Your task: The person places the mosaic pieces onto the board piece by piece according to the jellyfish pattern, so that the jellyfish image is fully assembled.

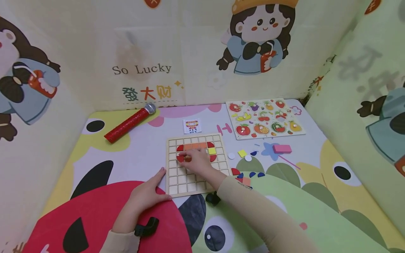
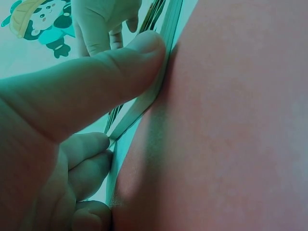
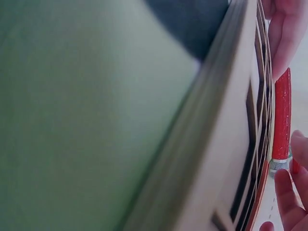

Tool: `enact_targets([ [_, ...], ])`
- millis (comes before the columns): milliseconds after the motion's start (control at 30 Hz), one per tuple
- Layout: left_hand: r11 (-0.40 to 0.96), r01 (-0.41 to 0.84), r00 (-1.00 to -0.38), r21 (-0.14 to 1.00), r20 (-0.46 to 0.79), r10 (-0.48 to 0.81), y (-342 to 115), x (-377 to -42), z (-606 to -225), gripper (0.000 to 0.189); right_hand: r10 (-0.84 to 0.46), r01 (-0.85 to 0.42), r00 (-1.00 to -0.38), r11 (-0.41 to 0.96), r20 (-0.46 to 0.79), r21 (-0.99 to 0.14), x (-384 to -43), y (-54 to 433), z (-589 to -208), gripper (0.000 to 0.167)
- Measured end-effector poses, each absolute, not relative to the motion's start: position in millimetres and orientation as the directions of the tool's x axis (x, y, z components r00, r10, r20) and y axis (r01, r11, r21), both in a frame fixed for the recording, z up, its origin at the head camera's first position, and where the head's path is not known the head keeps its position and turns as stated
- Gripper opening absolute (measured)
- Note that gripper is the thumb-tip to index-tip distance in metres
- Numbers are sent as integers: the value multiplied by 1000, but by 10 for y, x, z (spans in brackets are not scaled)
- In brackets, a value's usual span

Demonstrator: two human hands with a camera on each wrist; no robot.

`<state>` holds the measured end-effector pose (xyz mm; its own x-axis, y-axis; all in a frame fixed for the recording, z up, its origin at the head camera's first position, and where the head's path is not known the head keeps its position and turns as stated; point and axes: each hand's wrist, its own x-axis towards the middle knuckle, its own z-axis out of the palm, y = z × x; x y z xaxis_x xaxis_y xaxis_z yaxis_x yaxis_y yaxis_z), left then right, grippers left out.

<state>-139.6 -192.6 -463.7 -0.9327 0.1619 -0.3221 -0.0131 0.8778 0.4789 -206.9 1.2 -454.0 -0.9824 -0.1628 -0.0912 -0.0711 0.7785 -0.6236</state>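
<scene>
A square wooden grid board (image 1: 173,180) lies on the patterned table cover. My right hand (image 1: 197,162) is over its upper left part and pinches a small red piece (image 1: 179,159) between thumb and fingertips, low over the grid. Part of the board is hidden under this hand. On the grid stand orange squares (image 1: 195,145), red quarter-round pieces (image 1: 210,144) at the corners and a yellow square (image 1: 211,151). My left hand (image 1: 146,193) rests at the board's near left corner, its straight thumb (image 2: 120,67) against the front edge and its fingers along the left side.
Behind the board lies a small pattern card (image 1: 192,126). A red microphone (image 1: 129,123) is at the back left, a fruit puzzle board (image 1: 265,119) at the back right. Loose pieces, among them a yellow square (image 1: 242,153) and blue ones (image 1: 252,174), lie right of the grid, near a pink block (image 1: 282,149).
</scene>
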Motion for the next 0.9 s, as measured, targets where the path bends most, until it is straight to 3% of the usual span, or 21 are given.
enact_targets([
  [133, 875, -16, -933, 484, -323, 161, -1941, -1387, -4626, 112, -176, -82, -979, 800, -101, -595, -2079, 7, -4543, 32],
  [433, 876, -16, -935, 482, -318, 158, -1930, -1381, -4600, 110, -221, -176, -972, 906, -75, -385, -2046, -39, -4516, 35],
  [900, 873, -25, -934, 487, -322, 152, -1922, -1385, -4607, 110, -231, -181, -966, 925, -115, -334, -2073, -22, -4535, 40],
])
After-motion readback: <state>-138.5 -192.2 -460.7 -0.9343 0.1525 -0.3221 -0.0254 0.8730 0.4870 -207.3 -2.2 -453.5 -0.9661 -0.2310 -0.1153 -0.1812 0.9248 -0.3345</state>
